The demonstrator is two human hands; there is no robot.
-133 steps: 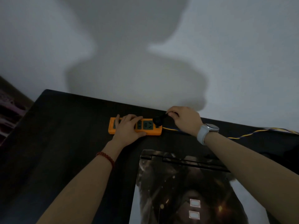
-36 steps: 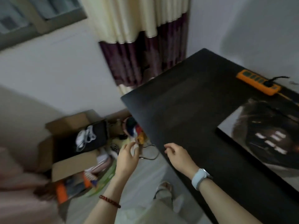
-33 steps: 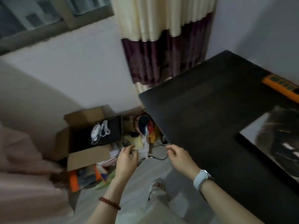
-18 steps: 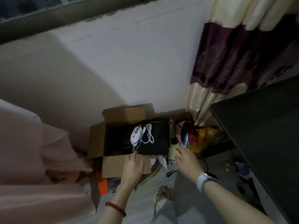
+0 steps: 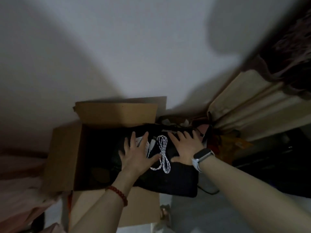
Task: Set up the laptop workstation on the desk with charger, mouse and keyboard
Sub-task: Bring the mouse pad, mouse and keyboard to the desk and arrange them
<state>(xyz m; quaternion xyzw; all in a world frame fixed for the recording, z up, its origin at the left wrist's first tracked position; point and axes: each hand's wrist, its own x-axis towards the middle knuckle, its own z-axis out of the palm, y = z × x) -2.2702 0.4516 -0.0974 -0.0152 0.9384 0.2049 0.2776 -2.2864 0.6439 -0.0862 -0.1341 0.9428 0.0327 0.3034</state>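
A white mouse lies on a black flat item with a pale label, which rests across an open cardboard box on the floor. The mouse's white braided cable is looped between my hands. My left hand lies flat over the mouse with fingers spread, hiding most of it. My right hand, a watch on its wrist, rests spread on the black item to the right of the cable. The desk, laptop and power strip are out of view.
A cream and purple curtain hangs at the right over a clutter of small items. Pink fabric lies at the left. A white wall rises behind the box. A dark space opens at the right.
My view has swung from the desk down to the box on the floor. Both hands have reached forward onto the black item, the left now covering the mouse.
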